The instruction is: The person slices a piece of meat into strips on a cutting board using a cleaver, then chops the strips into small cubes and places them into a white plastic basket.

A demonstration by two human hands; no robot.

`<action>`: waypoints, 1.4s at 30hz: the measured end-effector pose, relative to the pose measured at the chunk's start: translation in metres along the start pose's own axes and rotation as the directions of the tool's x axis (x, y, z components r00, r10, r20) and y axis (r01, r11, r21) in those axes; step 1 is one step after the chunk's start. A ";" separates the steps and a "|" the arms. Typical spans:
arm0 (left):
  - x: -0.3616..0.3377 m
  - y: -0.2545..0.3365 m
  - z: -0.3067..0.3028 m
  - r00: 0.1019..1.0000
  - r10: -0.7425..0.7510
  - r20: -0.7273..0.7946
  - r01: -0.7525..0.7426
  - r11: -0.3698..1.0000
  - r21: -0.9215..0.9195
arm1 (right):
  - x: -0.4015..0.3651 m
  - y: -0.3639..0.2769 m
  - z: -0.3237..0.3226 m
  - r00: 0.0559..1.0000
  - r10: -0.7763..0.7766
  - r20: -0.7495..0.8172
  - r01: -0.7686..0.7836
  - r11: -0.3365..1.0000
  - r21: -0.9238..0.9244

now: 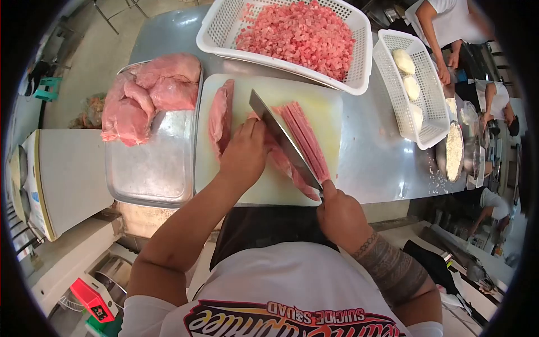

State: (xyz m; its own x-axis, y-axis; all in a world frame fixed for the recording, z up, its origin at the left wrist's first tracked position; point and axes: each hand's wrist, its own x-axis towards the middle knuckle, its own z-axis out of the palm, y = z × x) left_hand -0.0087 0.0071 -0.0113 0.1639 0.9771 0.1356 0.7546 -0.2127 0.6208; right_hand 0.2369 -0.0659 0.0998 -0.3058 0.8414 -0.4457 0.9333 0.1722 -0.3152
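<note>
My right hand (343, 216) is wrapped round the handle of a broad cleaver (283, 140), whose blade slants up and left over the white cutting board (241, 194). Right of the blade lie long, thin meat strips (306, 140) side by side. My left hand (245, 147) rests with curled fingers on a piece of meat (283, 164) left of the blade; its fingertips are partly hidden. Another slab of meat (220, 115) sits at the board's left side, beside that hand.
Large meat pieces (168, 81) lie on a metal tray (149, 188) at left. A white basket (359, 84) of diced meat stands behind the board. To the right are a basket (396, 115) with pale pieces, a bowl (453, 151) and other people (438, 28).
</note>
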 end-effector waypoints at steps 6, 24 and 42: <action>0.000 -0.007 0.010 0.999 -0.036 0.002 0.036 0.999 0.026 | 0.029 -0.014 0.027 0.998 -0.020 -0.066 0.021 0.999 0.026; 0.005 -0.004 0.005 0.997 -0.006 -0.082 0.005 1.000 -0.009 | 0.013 -0.016 0.002 1.000 -0.021 -0.014 0.022 0.998 0.060; 0.003 -0.003 0.009 0.997 -0.007 -0.080 0.007 1.000 -0.001 | -0.007 -0.004 0.018 0.998 -0.026 -0.052 0.027 1.000 0.006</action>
State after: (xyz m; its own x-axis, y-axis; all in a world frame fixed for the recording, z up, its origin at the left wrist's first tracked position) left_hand -0.0051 0.0104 -0.0194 0.1073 0.9754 0.1925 0.7549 -0.2059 0.6227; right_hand 0.2320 -0.0816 0.0892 -0.3201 0.8621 -0.3929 0.9235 0.1914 -0.3325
